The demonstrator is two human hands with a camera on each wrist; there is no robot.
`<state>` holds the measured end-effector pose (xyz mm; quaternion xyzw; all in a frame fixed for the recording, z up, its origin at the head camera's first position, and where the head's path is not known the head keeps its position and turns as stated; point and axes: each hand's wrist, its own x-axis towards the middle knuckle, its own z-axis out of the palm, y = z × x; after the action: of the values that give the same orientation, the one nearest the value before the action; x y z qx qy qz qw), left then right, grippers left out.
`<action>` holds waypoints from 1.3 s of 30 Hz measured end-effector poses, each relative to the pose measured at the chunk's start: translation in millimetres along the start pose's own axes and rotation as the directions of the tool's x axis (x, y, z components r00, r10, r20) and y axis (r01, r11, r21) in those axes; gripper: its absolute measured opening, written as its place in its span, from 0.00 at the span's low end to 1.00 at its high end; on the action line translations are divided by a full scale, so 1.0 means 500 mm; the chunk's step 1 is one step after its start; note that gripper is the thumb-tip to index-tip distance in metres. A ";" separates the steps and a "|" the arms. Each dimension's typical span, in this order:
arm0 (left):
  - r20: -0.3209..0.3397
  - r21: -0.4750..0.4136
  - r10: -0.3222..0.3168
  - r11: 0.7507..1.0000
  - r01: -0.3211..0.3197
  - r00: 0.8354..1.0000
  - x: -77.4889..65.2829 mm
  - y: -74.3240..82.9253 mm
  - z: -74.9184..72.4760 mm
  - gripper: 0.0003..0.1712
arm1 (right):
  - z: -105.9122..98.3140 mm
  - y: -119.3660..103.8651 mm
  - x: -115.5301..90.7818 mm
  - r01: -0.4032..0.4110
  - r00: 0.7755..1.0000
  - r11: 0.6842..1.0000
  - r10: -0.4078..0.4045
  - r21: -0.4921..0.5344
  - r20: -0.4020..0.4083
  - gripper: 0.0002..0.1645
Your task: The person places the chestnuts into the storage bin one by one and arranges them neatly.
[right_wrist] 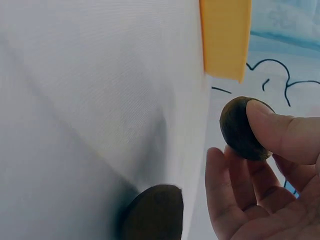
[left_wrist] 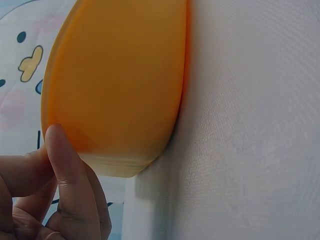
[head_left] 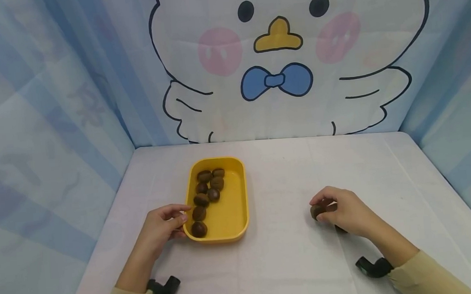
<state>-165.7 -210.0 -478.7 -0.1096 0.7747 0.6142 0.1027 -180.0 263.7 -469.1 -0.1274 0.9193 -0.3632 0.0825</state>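
Observation:
My right hand [head_left: 342,210] pinches a brown chestnut [right_wrist: 242,129] between thumb and fingers, raised over the white table. Below it on the cloth lies another chestnut [right_wrist: 155,215], mostly covered by the hand in the head view. My left hand [head_left: 164,225] holds the left rim of a yellow tray [head_left: 237,212], its thumb [left_wrist: 67,155] against the outer wall. Several chestnuts [head_left: 213,194] lie along the left side of the tray, the nearest one [head_left: 199,229] in its front left corner.
A white cloth covers the table [head_left: 288,264]. Behind it hangs a curtain [head_left: 283,115] with a cartoon bird, and blue patterned cloth [head_left: 43,159] closes off the sides. Dark wrist devices [head_left: 165,287] stick out at both sleeves.

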 end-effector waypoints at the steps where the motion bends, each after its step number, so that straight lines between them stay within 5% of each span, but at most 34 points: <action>1: 0.001 0.001 0.001 1.000 -0.001 1.000 0.000 0.000 0.000 0.20 | 0.001 -0.003 0.002 0.002 1.000 1.000 -0.002 0.009 -0.003 0.21; 18: -0.001 -0.005 0.007 1.000 -0.007 1.000 -0.003 0.002 0.000 0.19 | 0.031 -0.053 0.044 0.068 0.997 0.991 -0.065 0.117 -0.027 0.21; 39: -0.003 0.004 0.002 1.000 -0.002 1.000 0.003 -0.003 -0.001 0.19 | 0.093 -0.167 0.110 0.116 0.992 0.951 -0.128 0.288 0.023 0.20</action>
<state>-166.7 -210.8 -480.5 -0.1095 0.7763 0.6125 0.1014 -206.7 158.5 -448.4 -0.1781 0.8456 -0.4939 0.0965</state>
